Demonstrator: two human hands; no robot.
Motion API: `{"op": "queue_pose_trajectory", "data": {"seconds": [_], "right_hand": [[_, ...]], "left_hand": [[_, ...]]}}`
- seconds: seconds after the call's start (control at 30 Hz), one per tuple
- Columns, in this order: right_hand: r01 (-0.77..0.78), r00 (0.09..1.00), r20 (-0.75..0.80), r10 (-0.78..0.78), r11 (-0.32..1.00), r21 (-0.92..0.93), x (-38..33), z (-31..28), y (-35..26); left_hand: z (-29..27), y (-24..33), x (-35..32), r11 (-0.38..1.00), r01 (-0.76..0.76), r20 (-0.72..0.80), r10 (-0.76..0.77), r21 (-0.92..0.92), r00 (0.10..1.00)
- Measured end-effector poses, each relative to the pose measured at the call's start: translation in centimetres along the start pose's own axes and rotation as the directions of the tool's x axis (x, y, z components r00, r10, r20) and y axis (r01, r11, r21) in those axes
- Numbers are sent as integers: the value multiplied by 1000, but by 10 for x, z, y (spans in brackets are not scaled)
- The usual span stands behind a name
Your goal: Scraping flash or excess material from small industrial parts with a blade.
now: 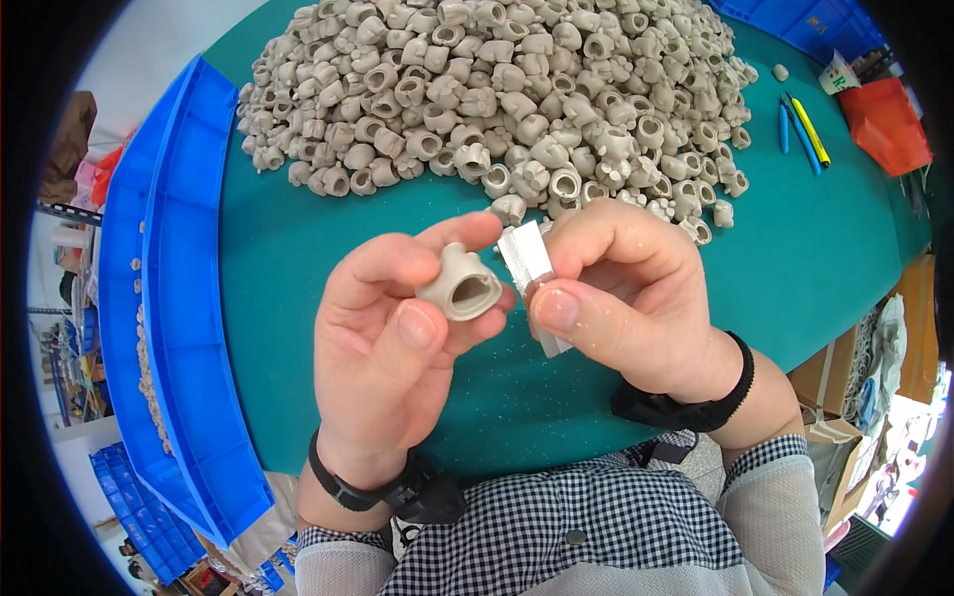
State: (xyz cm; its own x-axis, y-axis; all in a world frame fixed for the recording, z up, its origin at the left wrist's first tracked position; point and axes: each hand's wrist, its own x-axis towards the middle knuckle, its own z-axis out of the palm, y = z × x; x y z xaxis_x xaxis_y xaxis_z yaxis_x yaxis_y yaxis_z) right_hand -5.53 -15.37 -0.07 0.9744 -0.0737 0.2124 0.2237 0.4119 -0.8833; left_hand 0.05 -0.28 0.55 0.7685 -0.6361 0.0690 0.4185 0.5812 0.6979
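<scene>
Between the thumb and fingers of my left hand [383, 323] is a small hollow beige figurine part [460, 281], its round opening turned toward me. My right hand [626, 298] pinches a flat whitish strip [527, 256], perhaps sandpaper or a blade; its kind is unclear. The strip stands upright just right of the part, with a narrow gap between them. Pale dust specks my right fingers. Beyond both hands, a large pile of similar beige parts [517, 94] covers the far side of the green table [288, 268].
Blue plastic crates [189, 298] line the left side, small beige pieces in one. At the right lie blue and yellow pens [810, 129], a red pouch [884, 124] and a white cup [838, 74]. Another blue crate [815, 25] stands far right. Cardboard boxes [830, 447] stand beside the table.
</scene>
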Motion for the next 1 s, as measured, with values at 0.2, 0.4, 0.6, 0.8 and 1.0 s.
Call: {"op": "queue_pose_trajectory", "data": {"seconds": [0.2,0.4,0.6,0.8,1.0], "right_hand": [[-16,999,-50,16,1000,5,0,2,0],[54,999,2,-54,996,-75,-2,-1,2],[137,991,29,-134,969,-207,-1,-2,-1],[205,979,57,-197,940,-275,-1,-3,2],[232,973,70,-221,916,-327,0,-4,1]], "left_hand": [[1,-4,-1,995,-62,-25,64,84,998],[1,-7,-1,977,-107,2,108,187,994],[2,-8,-1,961,-138,-18,146,239,989],[2,-7,-1,953,-147,-20,158,266,987],[2,-8,-1,950,-154,-10,163,271,987]]}}
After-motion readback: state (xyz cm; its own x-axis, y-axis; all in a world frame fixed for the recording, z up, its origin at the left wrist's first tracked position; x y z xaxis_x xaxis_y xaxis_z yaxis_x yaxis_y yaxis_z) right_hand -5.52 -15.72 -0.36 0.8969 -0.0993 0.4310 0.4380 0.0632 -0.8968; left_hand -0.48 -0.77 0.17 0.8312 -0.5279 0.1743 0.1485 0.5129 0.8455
